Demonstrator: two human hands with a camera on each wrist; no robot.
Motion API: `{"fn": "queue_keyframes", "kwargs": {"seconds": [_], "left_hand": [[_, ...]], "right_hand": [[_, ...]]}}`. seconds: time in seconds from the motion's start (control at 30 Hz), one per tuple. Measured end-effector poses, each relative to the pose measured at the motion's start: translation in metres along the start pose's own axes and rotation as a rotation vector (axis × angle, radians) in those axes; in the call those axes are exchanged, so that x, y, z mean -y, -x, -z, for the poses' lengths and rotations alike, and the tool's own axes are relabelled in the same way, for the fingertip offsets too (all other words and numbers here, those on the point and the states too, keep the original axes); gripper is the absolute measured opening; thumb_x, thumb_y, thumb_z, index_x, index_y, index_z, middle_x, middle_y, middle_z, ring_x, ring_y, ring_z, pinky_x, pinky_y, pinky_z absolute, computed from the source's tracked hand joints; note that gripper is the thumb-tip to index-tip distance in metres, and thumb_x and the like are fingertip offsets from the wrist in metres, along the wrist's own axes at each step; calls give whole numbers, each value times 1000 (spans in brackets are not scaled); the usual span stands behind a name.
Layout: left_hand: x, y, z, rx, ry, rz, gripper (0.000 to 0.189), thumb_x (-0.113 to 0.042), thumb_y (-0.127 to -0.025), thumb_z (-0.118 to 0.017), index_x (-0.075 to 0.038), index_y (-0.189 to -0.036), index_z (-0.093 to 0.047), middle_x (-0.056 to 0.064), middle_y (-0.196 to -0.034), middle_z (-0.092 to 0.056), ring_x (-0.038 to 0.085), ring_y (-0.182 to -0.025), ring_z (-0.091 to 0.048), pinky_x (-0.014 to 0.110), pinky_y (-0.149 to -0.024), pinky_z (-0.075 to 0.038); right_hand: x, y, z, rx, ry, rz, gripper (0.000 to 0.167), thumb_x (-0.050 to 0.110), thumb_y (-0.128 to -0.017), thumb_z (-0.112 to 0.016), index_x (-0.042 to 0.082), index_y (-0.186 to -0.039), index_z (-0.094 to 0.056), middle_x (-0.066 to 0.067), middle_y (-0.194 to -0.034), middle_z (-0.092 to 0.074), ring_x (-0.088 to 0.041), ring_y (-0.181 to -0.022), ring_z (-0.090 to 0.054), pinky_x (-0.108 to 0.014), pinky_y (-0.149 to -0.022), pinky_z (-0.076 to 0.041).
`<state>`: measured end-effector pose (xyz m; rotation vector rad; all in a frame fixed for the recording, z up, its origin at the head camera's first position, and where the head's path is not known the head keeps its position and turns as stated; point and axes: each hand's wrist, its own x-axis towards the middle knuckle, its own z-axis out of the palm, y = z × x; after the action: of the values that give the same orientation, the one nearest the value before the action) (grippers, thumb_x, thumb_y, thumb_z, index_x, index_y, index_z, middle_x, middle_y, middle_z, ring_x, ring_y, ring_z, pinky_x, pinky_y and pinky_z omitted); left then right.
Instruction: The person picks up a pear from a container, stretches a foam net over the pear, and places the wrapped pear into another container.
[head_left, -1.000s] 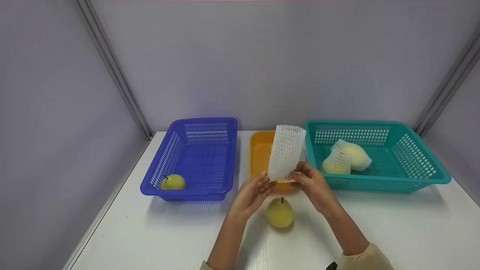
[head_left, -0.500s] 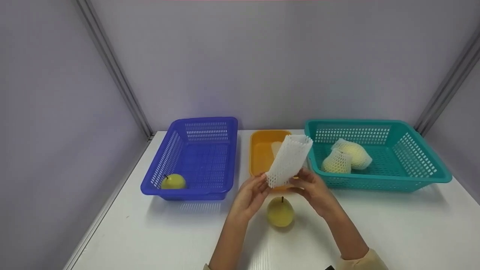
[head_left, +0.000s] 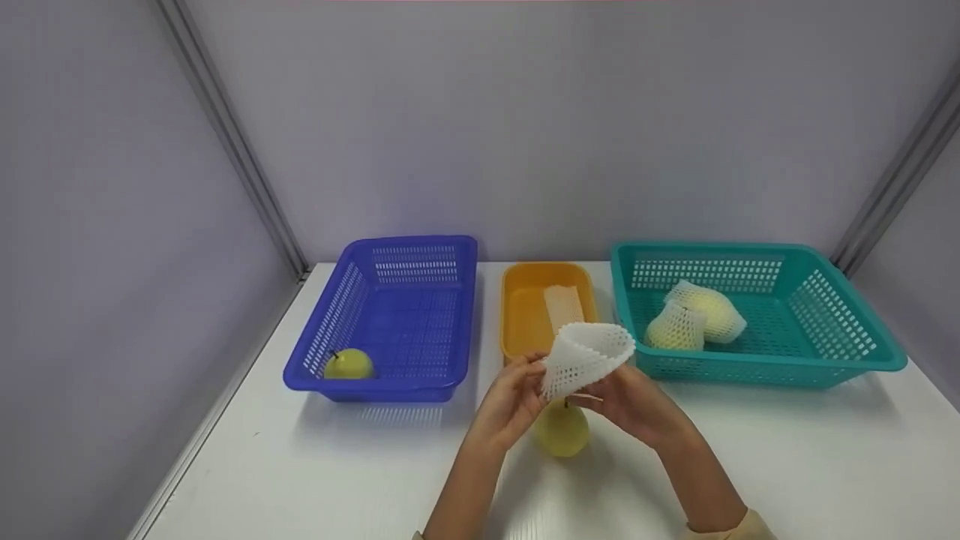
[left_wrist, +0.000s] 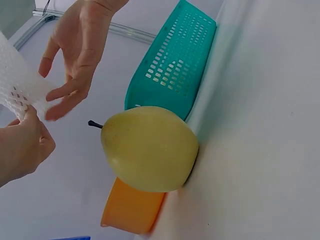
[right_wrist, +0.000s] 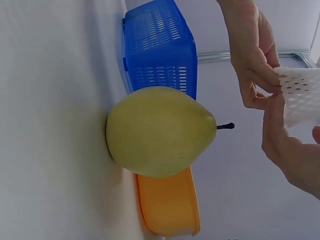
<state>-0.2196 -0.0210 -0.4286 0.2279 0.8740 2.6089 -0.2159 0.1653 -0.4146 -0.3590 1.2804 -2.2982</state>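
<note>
A white foam fruit net (head_left: 585,360) is held tilted over a yellow-green pear (head_left: 562,431), its wide mouth facing up. My left hand (head_left: 517,401) pinches the net's lower edge between thumb and fingers. On the other side, my right hand (head_left: 637,405) touches the net's lower end with extended fingers (left_wrist: 67,100), thumb spread away from them. The pear (right_wrist: 160,131) stands on the table below both hands, stem up. Part of its top is hidden behind the net in the head view.
A blue basket (head_left: 465,315) with one pear (head_left: 349,364) stands left. In the orange basket (head_left: 517,330) lies another foam net (head_left: 564,304). The teal basket (head_left: 810,360) at right holds two net-wrapped pears (head_left: 675,326). Grey panels enclose the table.
The foam net has come down and tipped over, so its mouth is now visible. The right hand's fingers have slid under it. The pear below has stayed put.
</note>
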Motion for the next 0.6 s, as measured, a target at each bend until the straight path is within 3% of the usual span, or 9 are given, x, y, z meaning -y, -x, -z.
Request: {"fn": "queue_keyframes", "kwargs": {"seconds": [0.2,0.37,0.5,0.6], "left_hand": [[2,1,3,-69,-91,-44,23,4,-91,-37,1,-111,-49,8,-101,-56,15,-90,-55,24,-76,-47],[-1,-2,8,-103,-166,-42,26,2,-90,-41,5,-116,-44,9,-101,-56,15,-88,-56,24,-73,-47],[-1,-5,14,-169,-329,-60,27,-2,-89,-48,5,-114,-45,9,-98,-57,13,-79,-56,21,-64,-46],[2,-6,19,-234,-461,-81,30,-5,-88,-52,4,-115,-45,9,-98,-57,12,-77,-55,21,-62,-45]], "right_hand": [[-1,2,4,3,-206,-76,30,10,-100,-34,0,-116,-57,-13,-119,-53,-26,-106,-49,-37,-100,-32],[5,5,9,-97,-347,-51,28,10,-100,-36,-2,-119,-51,-14,-121,-51,-26,-109,-50,-38,-101,-29],[7,6,13,-150,-237,-32,28,13,-99,-40,0,-124,-45,-13,-119,-52,-25,-105,-53,-38,-97,-35],[4,4,17,-183,-113,-23,27,15,-99,-42,1,-120,-51,-11,-114,-55,-23,-100,-55,-36,-91,-42]]}}
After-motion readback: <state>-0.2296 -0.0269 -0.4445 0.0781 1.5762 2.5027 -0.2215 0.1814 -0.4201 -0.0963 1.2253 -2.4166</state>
